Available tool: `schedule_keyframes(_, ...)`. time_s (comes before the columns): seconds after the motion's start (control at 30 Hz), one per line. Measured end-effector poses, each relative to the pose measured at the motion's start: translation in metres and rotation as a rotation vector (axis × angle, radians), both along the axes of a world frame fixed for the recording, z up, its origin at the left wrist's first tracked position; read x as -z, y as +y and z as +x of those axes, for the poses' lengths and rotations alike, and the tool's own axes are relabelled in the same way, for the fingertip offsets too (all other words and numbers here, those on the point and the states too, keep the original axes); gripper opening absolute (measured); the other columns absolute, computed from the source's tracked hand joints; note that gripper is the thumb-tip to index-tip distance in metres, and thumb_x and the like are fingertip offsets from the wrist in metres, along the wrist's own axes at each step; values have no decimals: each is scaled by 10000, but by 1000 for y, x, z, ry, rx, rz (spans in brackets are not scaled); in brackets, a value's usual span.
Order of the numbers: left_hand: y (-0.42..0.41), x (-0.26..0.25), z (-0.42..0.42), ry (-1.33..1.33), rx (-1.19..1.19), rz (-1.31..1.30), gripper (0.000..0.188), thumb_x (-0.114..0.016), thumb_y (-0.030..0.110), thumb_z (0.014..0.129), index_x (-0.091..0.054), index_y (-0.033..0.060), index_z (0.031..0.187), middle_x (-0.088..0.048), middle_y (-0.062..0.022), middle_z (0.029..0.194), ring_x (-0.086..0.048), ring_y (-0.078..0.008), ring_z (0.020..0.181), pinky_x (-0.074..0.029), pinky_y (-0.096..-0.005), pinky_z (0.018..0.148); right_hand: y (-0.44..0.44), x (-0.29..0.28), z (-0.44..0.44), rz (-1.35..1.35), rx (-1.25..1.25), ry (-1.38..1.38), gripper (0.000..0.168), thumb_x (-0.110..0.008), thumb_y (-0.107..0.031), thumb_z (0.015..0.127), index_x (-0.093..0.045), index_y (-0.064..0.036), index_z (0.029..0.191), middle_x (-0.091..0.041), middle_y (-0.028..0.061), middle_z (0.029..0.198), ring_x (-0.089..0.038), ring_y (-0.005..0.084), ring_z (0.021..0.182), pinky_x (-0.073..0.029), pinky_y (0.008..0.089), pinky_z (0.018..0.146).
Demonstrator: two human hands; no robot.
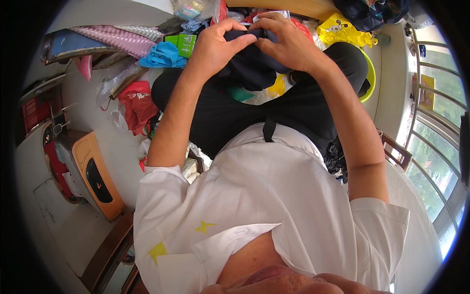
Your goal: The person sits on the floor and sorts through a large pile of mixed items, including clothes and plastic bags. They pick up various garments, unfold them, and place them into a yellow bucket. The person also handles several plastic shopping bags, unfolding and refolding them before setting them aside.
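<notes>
A piece of dark navy cloth [251, 70], probably a garment, hangs over my lap between my raised hands. My left hand [216, 47] pinches its upper edge between thumb and fingers. Close beside it, my right hand [286, 42] grips the same edge, so the two thumbs nearly meet. The cloth falls in folds below the fingers, and the hands hide part of its top. Black trousers [227, 110] cover my spread legs beneath it.
A blue bag [163, 55], a green packet [186, 45] and a red bag [137, 104] lie to the left. Ahead on the right is a yellow bag [339, 29], above a lime-green basin [370, 73]. A wooden cabinet [97, 176] stands far left; barred windows [440, 121] line the right.
</notes>
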State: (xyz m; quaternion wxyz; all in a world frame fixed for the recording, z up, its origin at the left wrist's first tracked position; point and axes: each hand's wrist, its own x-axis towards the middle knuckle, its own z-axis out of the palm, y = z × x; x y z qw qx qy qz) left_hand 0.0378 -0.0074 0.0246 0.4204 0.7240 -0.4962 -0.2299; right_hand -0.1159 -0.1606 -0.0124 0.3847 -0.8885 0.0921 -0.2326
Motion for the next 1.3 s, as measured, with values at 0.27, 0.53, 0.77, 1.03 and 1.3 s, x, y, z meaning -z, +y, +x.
schedule_keyframes(0.27,-10,-49,52,-48,133,98,219,-717,226,940,-696,21,1015,-702,-21,863,-654,-143,817,-517,-284,773,-29,-94,16,396,-157,230,251,-611,-236,994,-705,-4,1018,-656,88,770,-604,186,711,-506,329,693)
schedule_keyframes(0.53,-23,-149,60,-204,11,-27,208,-676,220,980,-638,36,890,-580,55,774,-522,-55,712,-448,-228,631,-50,-188,31,-202,-69,15,230,-677,-230,981,-742,-13,1020,-717,135,832,-676,201,703,-558,305,653)
schedule_keyframes(0.77,-21,-148,76,-171,66,2,206,-684,223,964,-641,41,880,-578,50,763,-516,-63,698,-442,-237,634,-58,-197,22,-329,-6,-9,204,-682,-190,962,-714,10,983,-699,153,795,-661,188,688,-539,336,651)
schedule_keyframes(1.03,-38,-162,95,-702,28,-78,216,-650,214,953,-666,5,901,-627,-17,746,-596,-145,690,-485,-294,652,-91,-188,49,-604,102,99,259,-664,-222,937,-704,31,976,-704,233,898,-702,338,826,-552,422,753)
schedule_keyframes(1.3,-70,-153,99,-390,-5,-53,317,-534,285,1036,-627,-4,948,-621,-46,785,-595,-146,725,-503,-322,632,-152,-171,72,-1232,-51,26,231,-574,-177,977,-730,-23,1050,-723,173,1026,-697,341,904,-571,405,835)
